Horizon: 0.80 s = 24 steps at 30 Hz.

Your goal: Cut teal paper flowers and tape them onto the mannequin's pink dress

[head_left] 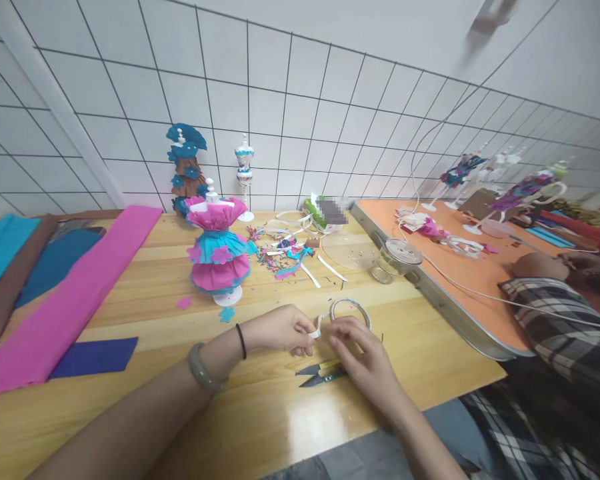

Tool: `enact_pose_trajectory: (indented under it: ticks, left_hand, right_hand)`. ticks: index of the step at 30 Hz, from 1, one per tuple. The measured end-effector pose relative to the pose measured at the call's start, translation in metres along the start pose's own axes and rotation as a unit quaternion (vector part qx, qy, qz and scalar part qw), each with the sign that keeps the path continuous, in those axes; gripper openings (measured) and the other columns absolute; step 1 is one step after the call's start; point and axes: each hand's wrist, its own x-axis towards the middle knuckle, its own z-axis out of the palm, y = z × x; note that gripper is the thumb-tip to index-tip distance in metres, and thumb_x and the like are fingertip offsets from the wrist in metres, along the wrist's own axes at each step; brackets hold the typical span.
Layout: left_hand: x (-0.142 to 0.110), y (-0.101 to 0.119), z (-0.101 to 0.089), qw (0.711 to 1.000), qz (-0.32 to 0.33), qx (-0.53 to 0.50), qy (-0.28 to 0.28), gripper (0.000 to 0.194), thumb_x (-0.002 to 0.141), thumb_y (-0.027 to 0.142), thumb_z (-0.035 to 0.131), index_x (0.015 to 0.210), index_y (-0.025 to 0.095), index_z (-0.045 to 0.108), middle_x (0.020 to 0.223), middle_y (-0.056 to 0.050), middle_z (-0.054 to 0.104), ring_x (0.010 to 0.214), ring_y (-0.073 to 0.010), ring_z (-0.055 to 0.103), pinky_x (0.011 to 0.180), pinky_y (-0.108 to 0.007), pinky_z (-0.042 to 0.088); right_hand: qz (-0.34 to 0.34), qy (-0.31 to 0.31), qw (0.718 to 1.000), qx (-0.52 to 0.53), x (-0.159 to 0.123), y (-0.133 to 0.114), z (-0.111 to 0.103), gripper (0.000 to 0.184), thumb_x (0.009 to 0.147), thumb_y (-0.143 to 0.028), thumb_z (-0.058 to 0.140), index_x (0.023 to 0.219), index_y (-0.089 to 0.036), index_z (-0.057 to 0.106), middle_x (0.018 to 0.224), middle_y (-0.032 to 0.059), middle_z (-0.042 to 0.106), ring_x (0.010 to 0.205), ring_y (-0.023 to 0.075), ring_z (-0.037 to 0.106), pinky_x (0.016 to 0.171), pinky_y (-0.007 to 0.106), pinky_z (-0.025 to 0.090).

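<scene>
My left hand [287, 330] pinches the end of a white strip of tape [321, 325] between thumb and fingers. The strip curls up towards a roll of tape [356, 304], which stands on its edge. Curled over the near side of that roll, my right hand [360, 353] grips it; its fingers partly hide the contact. Beneath the right hand lie dark-bladed snips [317, 380] and a yellow-handled tool [330, 367]. Further back stands a dress form in a pink and blue crepe-paper dress [221, 247], with paper flowers [227, 314] near its base.
Paper scraps [287, 253] and white strips [333, 268] litter the table behind my hands. A clear round container [400, 257] stands at the right. Folded crepe paper [80, 293] lies on the left. Someone's plaid sleeve [545, 320] rests by the orange table [460, 280].
</scene>
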Motion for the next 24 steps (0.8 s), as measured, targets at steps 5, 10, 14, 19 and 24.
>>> enact_pose_trajectory:
  ticks: [5, 10, 14, 19, 24]
  left_hand:
    - [0.001, -0.002, 0.0, 0.999, -0.002, -0.046, -0.01, 0.014, 0.074, 0.016, 0.055, 0.084, 0.011, 0.063, 0.071, -0.002, 0.065, 0.056, -0.0069, 0.057, 0.059, -0.021, 0.045]
    - [0.0, -0.001, 0.0, 0.999, -0.016, -0.04, -0.004, 0.01, 0.074, 0.015, 0.055, 0.082, 0.012, 0.061, 0.072, -0.001, 0.065, 0.057, -0.0068, 0.059, 0.055, -0.019, 0.044]
    - [-0.001, -0.001, 0.0, 0.999, -0.027, -0.022, 0.005, 0.012, 0.073, 0.023, 0.06, 0.079, 0.013, 0.059, 0.073, -0.003, 0.064, 0.068, -0.0132, 0.064, 0.045, -0.017, 0.041]
    - [0.001, -0.005, -0.002, 0.996, -0.036, -0.075, 0.022, 0.024, 0.066, 0.033, 0.07, 0.071, 0.011, 0.061, 0.061, -0.001, 0.063, 0.06, -0.0113, 0.062, 0.059, -0.024, 0.05]
    - [0.002, -0.006, -0.007, 0.996, -0.013, -0.083, 0.024, 0.029, 0.059, 0.036, 0.076, 0.068, 0.011, 0.065, 0.058, -0.001, 0.065, 0.062, -0.0122, 0.064, 0.068, -0.026, 0.05]
  right_hand:
    - [-0.02, 0.015, 0.999, -0.024, -0.007, -0.002, 0.014, 0.008, 0.088, -0.017, 0.055, 0.094, -0.019, 0.059, 0.089, 0.007, 0.062, 0.083, 0.0174, 0.06, 0.076, 0.03, 0.048]
    - [-0.026, 0.032, 0.998, -0.054, -0.004, -0.001, 0.019, 0.008, 0.09, -0.016, 0.052, 0.089, -0.018, 0.06, 0.084, 0.0061, 0.061, 0.08, 0.0168, 0.059, 0.072, 0.03, 0.046]
    - [-0.011, 0.017, 0.998, -0.053, -0.005, 0.0, 0.02, 0.012, 0.091, -0.018, 0.049, 0.083, -0.018, 0.059, 0.081, 0.0053, 0.06, 0.078, 0.0162, 0.057, 0.07, 0.028, 0.044]
    - [0.036, 0.007, 0.999, -0.024, -0.005, 0.0, 0.022, 0.016, 0.093, -0.022, 0.046, 0.082, -0.018, 0.057, 0.082, 0.0054, 0.059, 0.078, 0.0162, 0.056, 0.072, 0.028, 0.043]
    - [0.104, 0.025, 0.994, 0.027, -0.001, -0.002, 0.022, 0.019, 0.091, -0.028, 0.048, 0.079, -0.018, 0.058, 0.078, 0.0038, 0.058, 0.073, 0.0156, 0.055, 0.068, 0.026, 0.042]
